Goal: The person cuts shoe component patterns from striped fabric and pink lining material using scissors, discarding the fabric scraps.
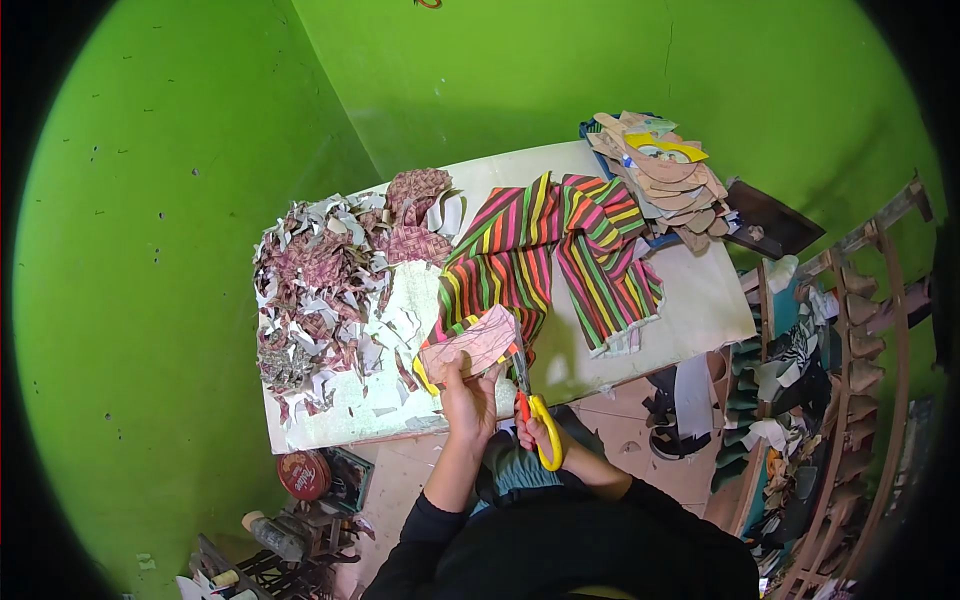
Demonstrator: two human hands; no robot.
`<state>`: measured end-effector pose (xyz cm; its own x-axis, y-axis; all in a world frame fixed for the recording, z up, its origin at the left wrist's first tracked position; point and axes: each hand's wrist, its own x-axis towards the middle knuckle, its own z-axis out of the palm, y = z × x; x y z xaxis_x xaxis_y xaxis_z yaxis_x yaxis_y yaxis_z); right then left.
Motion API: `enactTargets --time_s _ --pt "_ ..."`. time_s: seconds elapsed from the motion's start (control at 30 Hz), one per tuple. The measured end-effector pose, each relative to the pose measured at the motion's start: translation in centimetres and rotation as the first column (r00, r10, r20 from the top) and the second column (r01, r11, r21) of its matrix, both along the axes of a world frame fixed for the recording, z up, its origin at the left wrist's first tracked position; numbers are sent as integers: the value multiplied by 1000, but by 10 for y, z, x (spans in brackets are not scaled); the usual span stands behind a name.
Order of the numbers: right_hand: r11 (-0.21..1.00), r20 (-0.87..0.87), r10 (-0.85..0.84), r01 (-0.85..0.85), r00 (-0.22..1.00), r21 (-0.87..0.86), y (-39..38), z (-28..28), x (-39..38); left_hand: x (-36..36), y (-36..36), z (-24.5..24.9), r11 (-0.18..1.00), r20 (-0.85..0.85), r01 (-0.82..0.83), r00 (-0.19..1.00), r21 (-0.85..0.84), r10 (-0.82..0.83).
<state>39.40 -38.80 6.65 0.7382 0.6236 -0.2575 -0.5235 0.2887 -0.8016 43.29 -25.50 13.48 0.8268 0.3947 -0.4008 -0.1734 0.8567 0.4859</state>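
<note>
My left hand [468,398] is closed on a pinkish pattern piece [472,343] with dark lines, held against striped fabric [505,270] near the table's front edge. The fabric has bands of yellow, green, orange, pink and black and spreads back across the table. My right hand [538,435] grips scissors [545,430] with yellow and red handles. Their blades point away from me, beside the right edge of the pattern piece. Whether the blades touch the cloth is too small to tell.
A heap of maroon and white scraps [325,265] covers the left of the white table [690,320]. At the back right, cardboard patterns [665,180] fill a blue crate. A wooden rack [850,350] stands to the right. A round red tin [304,475] sits below the table's left corner.
</note>
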Motion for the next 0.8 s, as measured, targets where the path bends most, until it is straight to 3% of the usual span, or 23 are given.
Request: enactTargets --time_s 0.27,0.43,0.47,0.53,0.63,0.8 --pt "999 53 7 -4 999 -50 -1 5 1 0 19 -1 994 17 105 994 -4 -105" --pt "993 173 -16 36 985 -112 1 12 0 -3 26 -5 994 11 112 994 13 -112" --pt "993 178 -20 40 984 -110 1 12 1 -2 28 -3 992 12 126 992 25 -127" --pt "999 28 -9 8 1000 35 -2 9 0 -3 28 -2 989 9 144 990 36 -144" --pt "999 145 -2 7 989 -33 -4 3 0 -4 27 -2 989 19 140 990 47 -141" --pt "1000 124 1 -2 992 10 -5 3 -1 -4 27 -8 988 103 153 983 -10 -151"
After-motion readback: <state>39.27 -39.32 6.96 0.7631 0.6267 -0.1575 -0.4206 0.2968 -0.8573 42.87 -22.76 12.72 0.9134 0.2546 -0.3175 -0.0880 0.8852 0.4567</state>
